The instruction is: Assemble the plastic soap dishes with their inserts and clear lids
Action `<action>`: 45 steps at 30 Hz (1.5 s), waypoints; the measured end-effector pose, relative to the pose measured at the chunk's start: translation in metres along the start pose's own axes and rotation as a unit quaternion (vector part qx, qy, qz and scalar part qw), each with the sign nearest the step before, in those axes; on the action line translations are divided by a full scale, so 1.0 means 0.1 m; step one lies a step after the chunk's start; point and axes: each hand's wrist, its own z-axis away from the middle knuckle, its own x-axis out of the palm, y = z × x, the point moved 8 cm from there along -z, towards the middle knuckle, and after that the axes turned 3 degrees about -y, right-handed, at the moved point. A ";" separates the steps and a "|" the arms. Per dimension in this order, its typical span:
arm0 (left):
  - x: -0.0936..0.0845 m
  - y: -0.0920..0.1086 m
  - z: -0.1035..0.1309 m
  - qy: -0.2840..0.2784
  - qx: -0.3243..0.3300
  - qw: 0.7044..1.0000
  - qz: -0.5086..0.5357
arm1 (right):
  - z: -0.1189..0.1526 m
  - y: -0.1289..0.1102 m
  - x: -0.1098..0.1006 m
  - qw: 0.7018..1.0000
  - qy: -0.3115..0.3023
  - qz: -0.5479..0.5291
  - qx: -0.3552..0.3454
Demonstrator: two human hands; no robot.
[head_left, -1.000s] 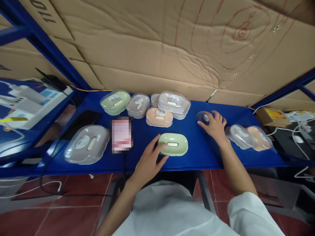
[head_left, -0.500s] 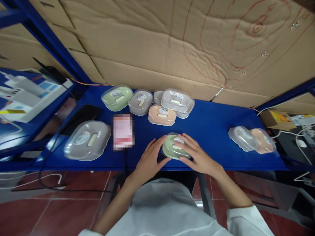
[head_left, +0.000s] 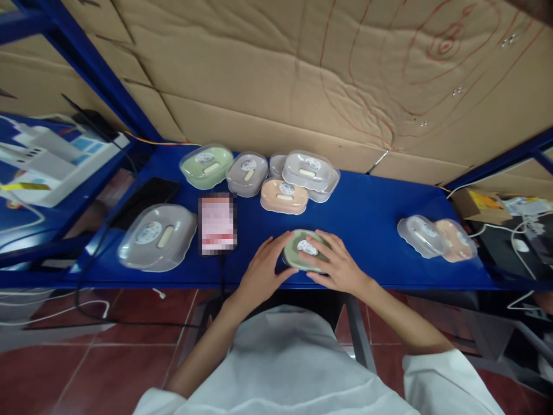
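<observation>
Near the front edge of the blue table [head_left: 367,230] lies a green soap box [head_left: 295,246] with a round white label on its lid. My left hand [head_left: 261,270] curves round the box's left end, thumb at the front and fingers at the back. Over the right end and part of the lid spreads my right hand [head_left: 339,262], its fingertips close to the label. Both hands hold the box between them. The part of the lid under the right fingers is hidden.
Behind stand another green soap box [head_left: 207,167], a grey one [head_left: 246,174], a peach one [head_left: 284,196] and stacked grey ones [head_left: 307,170]. A large grey box [head_left: 158,237] and a blurred-out pink item [head_left: 217,223] are left; a grey box [head_left: 422,236] and a peach box [head_left: 455,241] right.
My right hand has shifted slightly left over the green soap box, and its label shows lower on the lid. The whole view has moved a little; the other boxes stay put.
</observation>
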 end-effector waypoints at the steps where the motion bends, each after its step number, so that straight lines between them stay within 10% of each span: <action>1: 0.00 0.01 0.00 -0.001 0.007 1.000 -0.006 | 0.01 0.01 0.01 1.000 0.011 -0.006 -0.008; 10: -0.06 0.18 0.03 0.010 0.049 0.998 -0.043 | 0.12 0.00 -0.05 1.000 0.015 0.021 0.018; 14: -0.75 0.30 0.31 0.169 0.080 0.972 -0.145 | 0.28 0.33 -0.12 0.983 0.084 0.034 0.158; 17: -1.44 0.13 0.59 0.330 -0.023 0.909 -0.253 | 0.47 0.83 -0.25 0.939 0.147 0.048 0.308; 19: -1.67 -0.07 0.67 0.329 -0.113 0.888 -0.300 | 0.53 1.13 -0.34 0.931 0.143 0.027 0.335; 23: -1.70 -0.40 0.70 0.268 -0.209 0.889 -0.305 | 0.84 1.66 -0.71 0.926 0.149 0.012 0.347; 28: -1.64 -0.45 0.72 0.280 -0.219 0.874 -0.331 | 2.00 2.04 -1.01 0.782 0.122 0.127 0.598; 31: -1.67 -0.47 0.71 0.290 -0.223 0.866 -0.341 | 2.34 2.00 -0.88 0.771 0.074 0.114 0.622; 38: -1.76 -0.60 0.82 0.306 -0.227 0.868 -0.318 | 1.73 2.13 -0.68 0.867 -0.007 0.064 0.494; 45: -1.86 -0.86 0.87 0.313 -0.229 0.874 -0.293 | 0.70 2.61 -0.81 0.832 0.041 0.163 0.529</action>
